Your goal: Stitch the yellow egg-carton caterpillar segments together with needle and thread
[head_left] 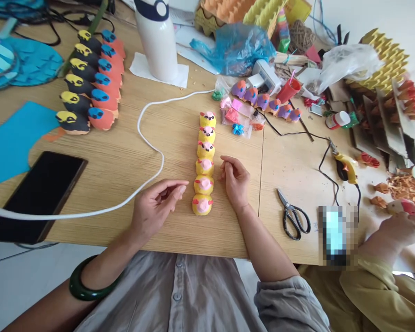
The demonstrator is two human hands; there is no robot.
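Your left hand point(161, 203) is drawn nearly closed at the tips; your right hand point(235, 180) curls loosely. I can't tell whether either pinches anything small. Between them, touching neither, runs the row of yellow-and-pink figures point(204, 166); scissors point(288, 207) lie right, a black phone point(48, 182) left.

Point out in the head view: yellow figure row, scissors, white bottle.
Yellow figure row point(204, 165): head view, on the pink patch of the fourth figure from the top.
Scissors point(288, 206): head view, at the pivot.
White bottle point(158, 44): head view, mid-body, below the dark band.
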